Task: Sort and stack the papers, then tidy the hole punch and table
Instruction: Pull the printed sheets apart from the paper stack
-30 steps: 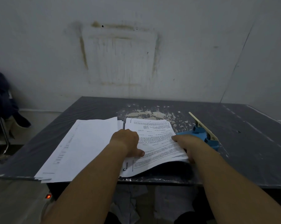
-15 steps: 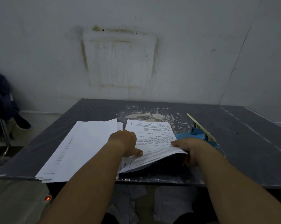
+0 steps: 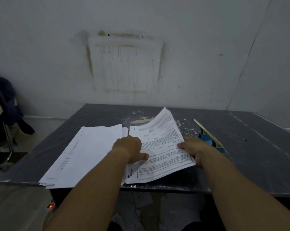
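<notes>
Two paper piles lie on the dark table (image 3: 251,157). The left pile of blank white sheets (image 3: 84,154) lies flat, overhanging the front edge. The right stack of printed pages (image 3: 162,147) is lifted at its right side and tilts up toward the wall. My right hand (image 3: 193,150) grips that stack's right edge, thumb on top and fingers underneath. My left hand (image 3: 132,150) holds the stack's left edge down, thumb on the top page. A blue hole punch (image 3: 209,139) with a cream lever stands just right of my right hand.
White paint flecks (image 3: 141,120) mark the table behind the papers. A chair draped with dark clothing (image 3: 2,104) stands at the far left on the floor. A small red light (image 3: 50,205) glows under the table's front left. The wall rises close behind the table.
My right hand has raised the right side of the printed stack, so its far corner now points up toward the wall. My left hand stayed on the stack's left edge.
</notes>
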